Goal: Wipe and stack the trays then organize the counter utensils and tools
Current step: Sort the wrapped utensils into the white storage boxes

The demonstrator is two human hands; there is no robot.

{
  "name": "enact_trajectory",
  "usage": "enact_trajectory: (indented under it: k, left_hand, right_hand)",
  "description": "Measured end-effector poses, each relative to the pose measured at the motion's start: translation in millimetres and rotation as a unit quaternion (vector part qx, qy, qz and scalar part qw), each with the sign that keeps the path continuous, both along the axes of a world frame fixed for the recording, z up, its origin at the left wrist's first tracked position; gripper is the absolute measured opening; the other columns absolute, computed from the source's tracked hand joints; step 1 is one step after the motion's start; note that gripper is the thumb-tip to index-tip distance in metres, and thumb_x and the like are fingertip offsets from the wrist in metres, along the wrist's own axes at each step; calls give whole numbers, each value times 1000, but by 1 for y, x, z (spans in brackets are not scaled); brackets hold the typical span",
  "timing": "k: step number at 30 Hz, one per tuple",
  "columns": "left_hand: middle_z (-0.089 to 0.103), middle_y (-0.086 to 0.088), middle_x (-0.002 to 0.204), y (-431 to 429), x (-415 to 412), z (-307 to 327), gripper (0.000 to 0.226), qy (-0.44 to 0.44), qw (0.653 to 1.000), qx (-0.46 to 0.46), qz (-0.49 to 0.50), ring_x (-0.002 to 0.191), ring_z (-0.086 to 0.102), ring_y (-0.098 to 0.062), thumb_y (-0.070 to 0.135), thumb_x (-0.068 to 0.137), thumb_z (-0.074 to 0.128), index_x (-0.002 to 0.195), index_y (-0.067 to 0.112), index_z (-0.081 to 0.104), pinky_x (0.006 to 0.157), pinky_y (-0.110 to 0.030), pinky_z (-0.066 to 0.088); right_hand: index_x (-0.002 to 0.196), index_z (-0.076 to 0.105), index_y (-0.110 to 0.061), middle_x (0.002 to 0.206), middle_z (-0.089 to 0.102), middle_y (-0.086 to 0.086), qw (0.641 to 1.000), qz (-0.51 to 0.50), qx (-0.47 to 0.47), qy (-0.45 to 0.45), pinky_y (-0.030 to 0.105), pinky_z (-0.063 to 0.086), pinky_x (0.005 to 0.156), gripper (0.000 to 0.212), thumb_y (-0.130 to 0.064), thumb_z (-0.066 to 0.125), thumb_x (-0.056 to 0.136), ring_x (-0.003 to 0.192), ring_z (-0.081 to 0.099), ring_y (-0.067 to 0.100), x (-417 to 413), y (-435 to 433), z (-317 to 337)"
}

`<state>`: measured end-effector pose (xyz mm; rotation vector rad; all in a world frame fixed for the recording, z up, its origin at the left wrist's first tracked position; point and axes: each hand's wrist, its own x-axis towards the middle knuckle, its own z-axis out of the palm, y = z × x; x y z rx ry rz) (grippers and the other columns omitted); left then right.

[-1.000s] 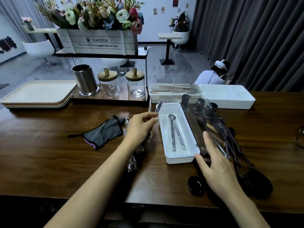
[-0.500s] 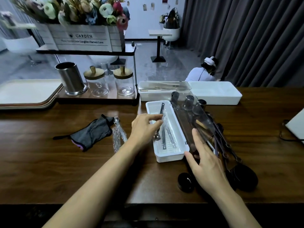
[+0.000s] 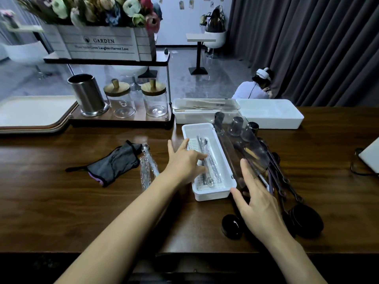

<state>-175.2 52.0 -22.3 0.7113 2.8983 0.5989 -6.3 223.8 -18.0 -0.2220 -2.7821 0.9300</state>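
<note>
White box (image 3: 213, 196): open, wrapped utensils (image 3: 211, 167) inside.
Left hand (image 3: 184, 162): over the box, fingers loosely spread (touching the utensils).
Right hand (image 3: 258, 206): beside the box, straight fingers against clear lid (image 3: 242, 144).

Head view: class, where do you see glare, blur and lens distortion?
Head view: pale glare on the clear lid; the flowers at upper left look soft; the wide lens splays the curtain folds; under the counter's near edge, all dark.
</note>
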Motion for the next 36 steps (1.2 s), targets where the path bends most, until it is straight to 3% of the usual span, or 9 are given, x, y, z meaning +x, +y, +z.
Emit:
enact_trajectory:
  k: [3, 7, 11, 14, 16, 20, 25, 31, 36]
  left_hand:
    - [52, -4, 152, 3, -4, 3, 50, -15, 998, -53, -28, 157, -10, -24, 49, 94, 63, 142, 38, 57, 115, -68, -19]
    - [24, 7, 168, 6, -7, 4, 46, -38, 991, -112, -57, 154, -21, -30, 55, 97, 55, 143, 48, 53, 113, -71, -19]
    - [7, 1, 171, -2, -3, 0, 48, -5, 998, -27, -48, 155, -20, -30, 63, 98, 48, 144, 52, 48, 120, -65, -10]
    - [20, 0, 169, -23, 7, -7, 53, 19, 989, 148, 6, 157, -2, -28, 64, 97, 48, 147, 46, 48, 124, -55, 3]
    - [33, -5, 163, -45, 11, -18, 51, 68, 975, 198, 67, 155, 16, -31, 60, 99, 48, 146, 39, 54, 124, -46, 13]
    - [50, -9, 146, -92, 14, -41, 43, 125, 972, 113, 165, 129, 46, -35, 48, 99, 57, 142, 38, 59, 107, -45, 41]
    - [59, -3, 117, -115, 17, -51, 45, 114, 976, 4, 185, 104, 52, -33, 54, 95, 61, 137, 41, 62, 83, -42, 44]
    - [60, 0, 124, -120, 12, -56, 58, 122, 974, -20, 191, 109, 51, -32, 72, 88, 55, 137, 40, 62, 84, -42, 39]
    - [49, 5, 150, -113, 4, -45, 65, 89, 984, -58, 146, 130, 40, -29, 76, 89, 47, 146, 44, 51, 97, -43, 32]
  right_hand:
    - [159, 3, -40, 165, 10, -21, 1000, 1, -3, 1, -7, 2, 101, 78, -36, 54, 101, 145, 11, -10, 0, 1, -1]
    - [160, 5, -38, 165, 11, -19, 1000, 0, -8, 5, -9, 1, 99, 77, -35, 55, 101, 146, 13, -8, -1, 1, -1]
    - [159, 3, -40, 165, 12, -19, 1000, 2, -9, 5, -5, 6, 104, 78, -36, 54, 101, 146, 16, -6, 0, 0, -1]
    - [159, 4, -41, 165, 17, -16, 1000, 5, -6, 16, 15, 21, 115, 79, -36, 56, 100, 148, 25, 0, -1, 1, -2]
    - [159, 5, -42, 164, 19, -15, 1000, 1, -9, 20, 18, 22, 115, 79, -37, 57, 99, 147, 24, 0, -1, 0, -2]
    - [159, 6, -42, 163, 21, -14, 1000, 3, -8, 16, 16, 23, 109, 79, -37, 57, 99, 143, 27, -2, 1, 0, -1]
    - [157, 6, -46, 163, 25, -12, 1000, -6, -9, 4, 26, 35, 101, 79, -37, 58, 98, 136, 45, 11, 2, -2, 1]
    - [157, 8, -46, 159, 37, -4, 1000, -22, 0, -10, 38, 40, 100, 79, -35, 59, 98, 132, 51, 22, 2, -6, 4]
    - [158, 10, -44, 159, 37, -4, 1000, -27, 2, -10, 32, 37, 91, 78, -35, 59, 98, 129, 53, 22, 2, -6, 3]
